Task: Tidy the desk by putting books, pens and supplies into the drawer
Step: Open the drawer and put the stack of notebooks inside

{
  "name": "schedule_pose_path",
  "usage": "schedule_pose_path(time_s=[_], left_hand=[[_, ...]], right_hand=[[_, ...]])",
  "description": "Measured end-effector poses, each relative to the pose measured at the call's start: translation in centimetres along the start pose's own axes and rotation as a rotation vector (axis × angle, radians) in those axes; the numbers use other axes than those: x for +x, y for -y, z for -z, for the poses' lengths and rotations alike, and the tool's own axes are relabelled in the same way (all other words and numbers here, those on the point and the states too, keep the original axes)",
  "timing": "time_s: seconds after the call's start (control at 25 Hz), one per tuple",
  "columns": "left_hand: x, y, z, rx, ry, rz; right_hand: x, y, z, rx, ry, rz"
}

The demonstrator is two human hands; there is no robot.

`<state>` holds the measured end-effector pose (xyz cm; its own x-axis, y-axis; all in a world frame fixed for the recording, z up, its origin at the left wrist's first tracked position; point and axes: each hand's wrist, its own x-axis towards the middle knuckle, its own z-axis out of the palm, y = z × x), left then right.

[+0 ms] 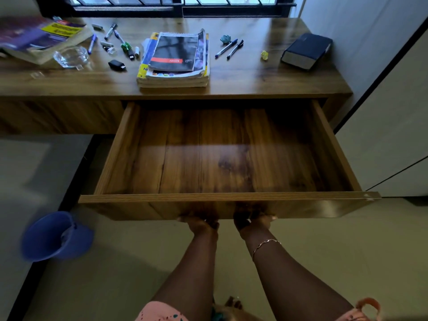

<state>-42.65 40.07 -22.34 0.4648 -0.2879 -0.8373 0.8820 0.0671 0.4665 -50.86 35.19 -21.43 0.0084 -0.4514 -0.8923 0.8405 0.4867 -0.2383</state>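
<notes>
The wooden drawer (229, 196) stands pulled far out from the desk, with nothing inside it. My left hand (201, 224) and my right hand (252, 222) both grip the underside of its front panel, fingers curled under. On the desk top (254, 75) lie a stack of books (173, 59) in the middle, a thick dark book (305, 50) at the right, two pens (229, 48), a big book (39, 38) at the far left, and several markers and pens (111, 40).
A glass dish (70, 56), a small black object (117, 64), a yellow crumpled bit (264, 54) and a teal object (225, 38) also lie on the desk. A blue bucket (55, 236) stands on the floor left. A white wall or cabinet is at the right.
</notes>
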Motion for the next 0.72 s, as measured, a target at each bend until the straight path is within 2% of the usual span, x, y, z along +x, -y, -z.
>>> schedule_pose_path(time_s=[0.52, 0.72], left_hand=[[-2.4, 1.7, 3.3, -0.018, -0.040, 0.012], [-2.9, 2.2, 4.2, 0.003, -0.048, -0.012]], right_hand=[[-2.1, 0.0, 3.7, 0.004, 0.045, -0.043], [-2.4, -0.1, 4.5, -0.034, -0.002, -0.029]])
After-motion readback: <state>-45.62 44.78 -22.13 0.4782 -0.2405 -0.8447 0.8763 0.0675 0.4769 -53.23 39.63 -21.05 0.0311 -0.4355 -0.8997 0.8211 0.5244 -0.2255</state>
